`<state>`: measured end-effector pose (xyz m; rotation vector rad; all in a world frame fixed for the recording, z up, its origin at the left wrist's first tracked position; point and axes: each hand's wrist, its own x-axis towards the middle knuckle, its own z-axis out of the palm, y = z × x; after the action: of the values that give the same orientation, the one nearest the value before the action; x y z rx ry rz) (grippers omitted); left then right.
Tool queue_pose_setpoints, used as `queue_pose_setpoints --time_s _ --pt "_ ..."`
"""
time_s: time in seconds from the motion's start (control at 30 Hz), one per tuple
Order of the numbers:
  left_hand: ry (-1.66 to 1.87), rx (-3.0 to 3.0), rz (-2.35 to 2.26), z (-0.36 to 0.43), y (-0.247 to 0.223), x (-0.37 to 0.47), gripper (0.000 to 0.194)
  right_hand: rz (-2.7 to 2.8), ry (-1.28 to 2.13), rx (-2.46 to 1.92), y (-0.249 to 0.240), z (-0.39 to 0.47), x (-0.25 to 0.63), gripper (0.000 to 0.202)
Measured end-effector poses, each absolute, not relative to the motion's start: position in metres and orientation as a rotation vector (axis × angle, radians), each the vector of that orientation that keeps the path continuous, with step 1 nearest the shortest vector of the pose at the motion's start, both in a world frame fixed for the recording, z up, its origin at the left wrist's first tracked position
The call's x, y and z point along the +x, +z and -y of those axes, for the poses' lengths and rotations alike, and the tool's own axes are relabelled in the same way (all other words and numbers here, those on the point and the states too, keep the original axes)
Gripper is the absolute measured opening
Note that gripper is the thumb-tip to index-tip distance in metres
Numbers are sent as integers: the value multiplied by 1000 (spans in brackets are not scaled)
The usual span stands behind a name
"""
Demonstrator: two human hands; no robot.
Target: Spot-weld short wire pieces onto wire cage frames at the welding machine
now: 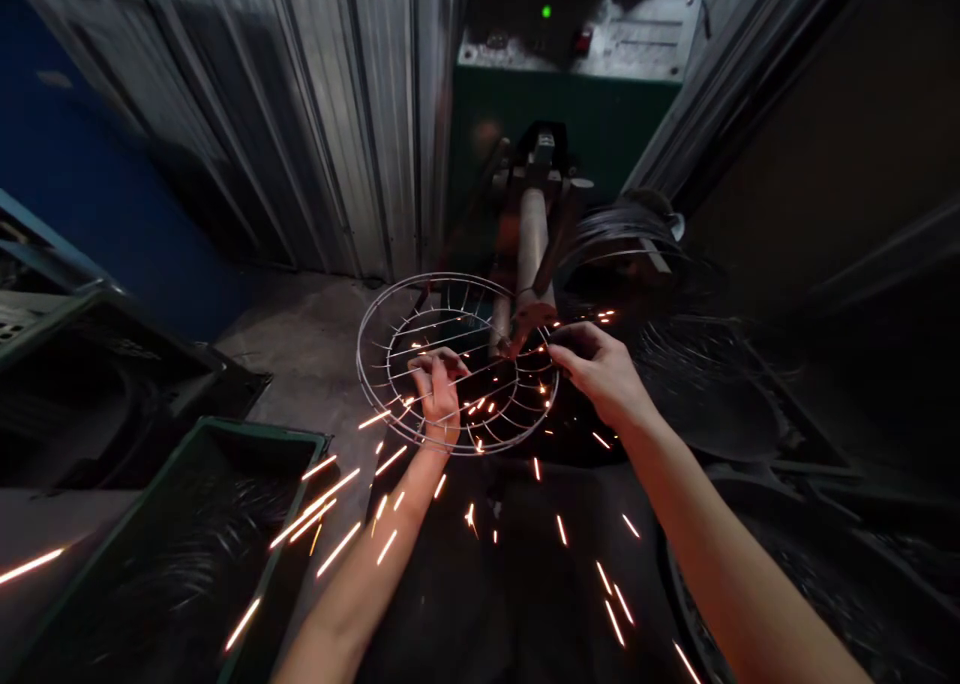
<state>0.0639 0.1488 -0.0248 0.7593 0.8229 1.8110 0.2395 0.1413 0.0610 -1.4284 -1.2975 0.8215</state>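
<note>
A round wire grille (388, 366), with double outer rings, an inner ring and short spokes, sits level at the welder's electrodes (507, 346). My left hand (440, 389) reaches up from beneath its near left side, the fingers curled about the cross wires. At the right rim, my right hand (600, 364) is closed in a pinch, thumb and forefinger at the ring beside the electrodes. Whether a small wire is also between those fingertips I cannot tell. Bright sparks fly from the contact and streak down past both forearms.
The spot welder's arm (533, 234) comes forward from a green cabinet (480, 114) with a lit green lamp (546, 11). A green crate (304, 442) with wire pieces stands lower left. Bundled wires (626, 226) lie right of the arm. Corrugated metal sheeting (337, 114) stands behind.
</note>
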Motion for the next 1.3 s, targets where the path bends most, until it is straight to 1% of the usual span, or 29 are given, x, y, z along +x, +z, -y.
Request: queue_pose_setpoints --time_s 0.03,0.1,0.17,0.2,0.3,0.4,0.47,0.6,0.73,0.83,0.97,1.03,1.17,1.3 --pt "1823 792 -806 -147 -28 60 33 1311 827 -1407 61 -141 241 31" --pt "1791 896 -747 -147 -36 50 48 1355 813 -1399 62 -140 245 34" --pt "1625 966 -709 -150 -42 36 59 1359 775 -1427 62 -135 252 36" --pt "1517 951 -698 -152 -43 28 58 1338 760 -1449 61 -131 255 36" --pt "1146 777 -603 -165 -36 11 44 1221 769 -1514 50 -116 263 39" --pt "785 659 -438 -178 -20 3 47 1173 820 -1538 36 -102 263 42" --pt "663 615 -383 -183 -10 2 44 1177 837 -1525 29 -97 258 41" --pt "636 574 -347 -181 -3 5 32 1154 870 -1447 24 -105 245 41" --pt "655 586 -340 -171 -7 8 26 1113 928 -1367 25 -126 239 42" --pt "708 584 -343 -164 -10 11 25 1042 1033 -1314 23 -139 239 47" --pt "756 578 -329 -162 -12 15 30 941 1128 -1235 21 -150 238 63" --pt "788 582 -323 -162 -13 17 32 927 1137 -1213 20 -153 237 68" --pt "817 580 -320 -161 -11 19 33 930 1147 -1155 18 -158 236 75" --pt "827 587 -334 -158 -10 19 33 941 1161 -1124 15 -162 237 76"
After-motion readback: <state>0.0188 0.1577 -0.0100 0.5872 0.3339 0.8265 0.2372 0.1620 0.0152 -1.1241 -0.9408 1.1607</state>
